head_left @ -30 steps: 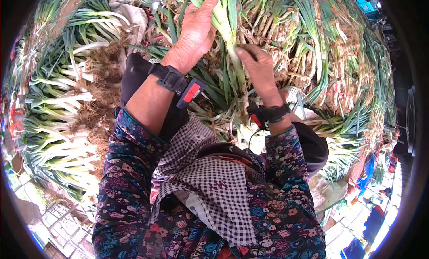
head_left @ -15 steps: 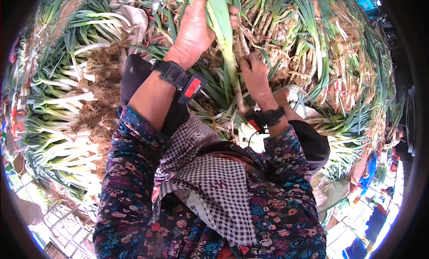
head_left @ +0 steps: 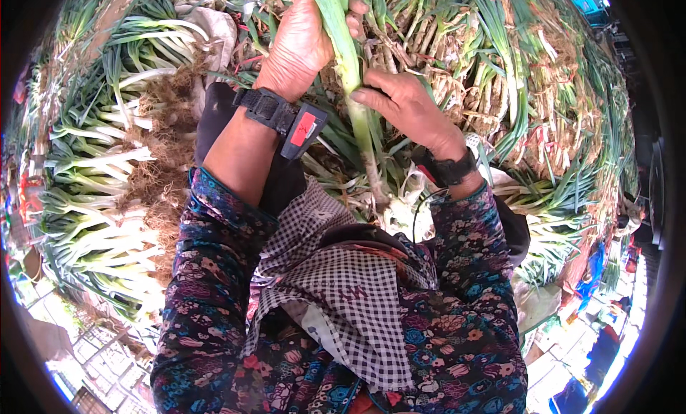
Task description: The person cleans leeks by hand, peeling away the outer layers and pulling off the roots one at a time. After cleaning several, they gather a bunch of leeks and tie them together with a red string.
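A long green leek (head_left: 347, 69) hangs slanting down in front of me, its pale root end low near my lap. My left hand (head_left: 306, 42) is wrapped round its leafy upper part, with some fingers showing on the far side. Partway down the stalk, my right hand (head_left: 407, 106) presses thumb and fingers against it, pinching at the stalk's outer layer. Whether a strip of leaf is caught between those fingertips is too small to tell. Loose green leaves and trimmings (head_left: 336, 139) lie beneath the leek.
To the left lies a long row of cleaned leeks (head_left: 107, 221), their brown roots (head_left: 161, 178) turned toward me. Unpeeled leeks (head_left: 493, 78) in tied bundles heap up ahead and to the right. More leeks (head_left: 550, 228) lie by my right knee. A checked cloth (head_left: 343, 285) covers my lap.
My right hand has moved up and left onto the leek's stalk, from beside it. My left hand and the leek have shifted slightly left.
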`<state>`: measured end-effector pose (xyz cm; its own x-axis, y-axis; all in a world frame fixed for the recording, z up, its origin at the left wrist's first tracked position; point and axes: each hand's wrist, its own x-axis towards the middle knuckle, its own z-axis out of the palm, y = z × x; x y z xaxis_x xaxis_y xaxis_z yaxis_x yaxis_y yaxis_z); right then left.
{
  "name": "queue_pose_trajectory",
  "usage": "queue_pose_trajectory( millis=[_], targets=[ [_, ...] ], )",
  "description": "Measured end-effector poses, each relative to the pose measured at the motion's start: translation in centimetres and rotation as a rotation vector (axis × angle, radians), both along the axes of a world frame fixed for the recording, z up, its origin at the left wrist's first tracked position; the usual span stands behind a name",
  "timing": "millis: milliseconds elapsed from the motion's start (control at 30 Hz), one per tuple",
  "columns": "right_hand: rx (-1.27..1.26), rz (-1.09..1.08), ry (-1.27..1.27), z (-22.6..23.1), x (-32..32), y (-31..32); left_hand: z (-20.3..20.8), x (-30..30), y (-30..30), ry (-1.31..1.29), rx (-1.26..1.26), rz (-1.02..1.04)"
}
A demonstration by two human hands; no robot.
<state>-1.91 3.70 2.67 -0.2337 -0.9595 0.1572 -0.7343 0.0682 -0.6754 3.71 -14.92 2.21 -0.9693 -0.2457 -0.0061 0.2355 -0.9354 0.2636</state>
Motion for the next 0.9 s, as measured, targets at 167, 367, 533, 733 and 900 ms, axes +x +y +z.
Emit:
queue_pose_trajectory(
  millis=[167,367,533,733,900],
  targets=[
    [-0.041,0.082,-0.203,-3.8,1.3,1.0,-0.4,1.0,-1.2,0.076,-0.260,0.069],
    [0.401,0.171,0.394,-9.2,1.7,4.8,1.1,1.7,-0.8,-0.147,-0.344,0.208],
    [0.670,0.063,0.241,-6.6,0.0,5.4,1.1,0.9,-0.4,-0.145,-0.386,0.291],
    [-0.194,-0.366,-0.835,-3.5,2.8,-0.1,-0.5,0.5,-0.1,-0.099,-0.302,0.235],
    [-0.319,-0.467,-0.677,-4.9,3.0,-0.5,-0.7,0.1,0.4,-0.080,-0.327,0.323]
  ],
)
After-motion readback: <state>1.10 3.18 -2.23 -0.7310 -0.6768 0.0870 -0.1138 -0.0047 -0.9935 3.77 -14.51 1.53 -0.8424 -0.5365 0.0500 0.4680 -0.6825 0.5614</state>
